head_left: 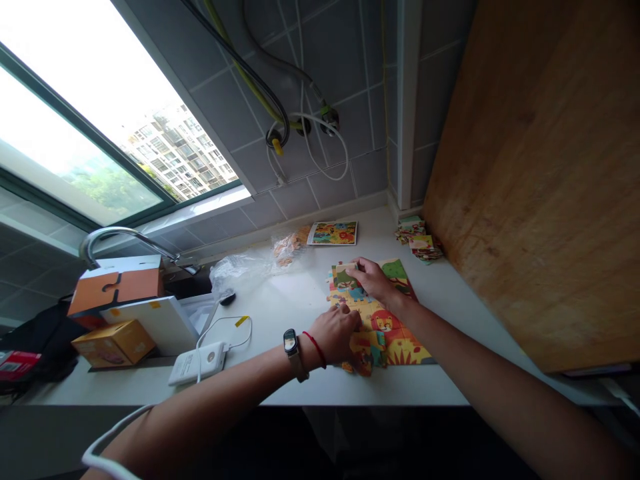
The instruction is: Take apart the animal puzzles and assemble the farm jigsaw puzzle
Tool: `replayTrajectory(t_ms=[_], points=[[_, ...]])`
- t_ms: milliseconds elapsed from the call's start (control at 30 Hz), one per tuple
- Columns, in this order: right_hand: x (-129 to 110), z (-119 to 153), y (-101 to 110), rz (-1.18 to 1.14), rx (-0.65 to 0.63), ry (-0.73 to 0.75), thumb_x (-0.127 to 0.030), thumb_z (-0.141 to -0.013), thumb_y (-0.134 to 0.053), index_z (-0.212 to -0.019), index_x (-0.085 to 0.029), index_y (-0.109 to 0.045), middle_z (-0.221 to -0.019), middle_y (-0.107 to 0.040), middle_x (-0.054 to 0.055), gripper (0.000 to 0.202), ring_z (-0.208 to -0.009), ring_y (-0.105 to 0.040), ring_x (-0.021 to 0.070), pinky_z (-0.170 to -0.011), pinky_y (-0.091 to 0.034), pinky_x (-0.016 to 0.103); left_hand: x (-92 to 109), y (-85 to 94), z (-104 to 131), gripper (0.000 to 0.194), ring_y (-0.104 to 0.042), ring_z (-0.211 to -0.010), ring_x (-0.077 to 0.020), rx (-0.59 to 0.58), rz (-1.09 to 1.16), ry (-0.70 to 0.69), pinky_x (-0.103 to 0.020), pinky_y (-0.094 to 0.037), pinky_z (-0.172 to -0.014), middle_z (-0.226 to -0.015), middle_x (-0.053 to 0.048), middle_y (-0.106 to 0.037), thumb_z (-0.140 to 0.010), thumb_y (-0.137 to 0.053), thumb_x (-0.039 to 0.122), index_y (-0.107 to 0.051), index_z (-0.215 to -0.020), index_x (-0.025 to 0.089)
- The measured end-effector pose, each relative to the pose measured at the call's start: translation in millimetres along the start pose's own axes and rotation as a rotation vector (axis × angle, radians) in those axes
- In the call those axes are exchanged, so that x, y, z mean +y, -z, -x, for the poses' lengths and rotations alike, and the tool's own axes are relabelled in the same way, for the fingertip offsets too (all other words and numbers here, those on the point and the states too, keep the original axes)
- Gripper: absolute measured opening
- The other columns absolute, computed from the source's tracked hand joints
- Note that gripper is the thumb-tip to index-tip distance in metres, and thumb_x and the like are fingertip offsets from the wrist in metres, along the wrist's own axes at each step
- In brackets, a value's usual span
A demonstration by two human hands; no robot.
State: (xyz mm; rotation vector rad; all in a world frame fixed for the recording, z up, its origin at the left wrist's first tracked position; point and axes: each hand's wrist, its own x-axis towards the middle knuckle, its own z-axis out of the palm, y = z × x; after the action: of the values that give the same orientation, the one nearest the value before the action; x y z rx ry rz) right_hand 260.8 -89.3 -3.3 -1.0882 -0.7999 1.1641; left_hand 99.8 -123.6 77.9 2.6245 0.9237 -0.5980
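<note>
A partly assembled jigsaw puzzle [385, 323] with a lion and other animals lies on the white counter in front of me. My right hand [374, 280] is over its upper left part, thumb and fingers closed on a puzzle piece [346, 272]. Lower down, my left hand [336, 335] rests at the puzzle's left edge with its fingers curled inward; what they hold, if anything, is hidden. Some joined puzzle pieces [367, 351] lie just below the left hand, slightly askew to the rest.
Behind the puzzle is a picture card [334, 233], beside a clear bag of pieces [291, 247]. Piled loose pieces [420, 240] sit by the wooden board [540, 187]. At left are a white power bank [198, 363], boxes [117, 343] and a faucet [125, 231].
</note>
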Motion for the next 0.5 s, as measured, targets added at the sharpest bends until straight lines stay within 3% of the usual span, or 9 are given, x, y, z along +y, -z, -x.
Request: replayTrajectory(t_ms=[267,500], points=[[4.7,-3.2,1.4,0.010,0.003,0.008,-0.041,-0.067,-0.075,-0.081,-0.022,-0.063,-0.072,-0.061,-0.004,0.026,-0.066,-0.059,0.0161,-0.059,-0.052,0.028,-0.8,1.5,1.2,0.075,-0.061,-0.115,-0.0355,0.025,0.040,0.035,-0.043,-0.054,-0.094,-0.125,-0.014,-0.061,-0.056,-0.100,0.046,-0.067,-0.118,0.019],[7.9,-5.5,1.6,0.004,0.000,0.002,-0.043,-0.067,-0.076,-0.083,-0.023,-0.064,-0.071,-0.063,-0.004,0.028,-0.068,-0.062,0.0170,-0.062,-0.054,0.028,-6.6,-4.4,-0.1,0.069,-0.064,-0.106,-0.0304,0.026,0.097,-0.011,-0.036,-0.053,-0.088,-0.121,-0.012,-0.062,-0.058,-0.100,0.038,-0.063,-0.112,0.018]])
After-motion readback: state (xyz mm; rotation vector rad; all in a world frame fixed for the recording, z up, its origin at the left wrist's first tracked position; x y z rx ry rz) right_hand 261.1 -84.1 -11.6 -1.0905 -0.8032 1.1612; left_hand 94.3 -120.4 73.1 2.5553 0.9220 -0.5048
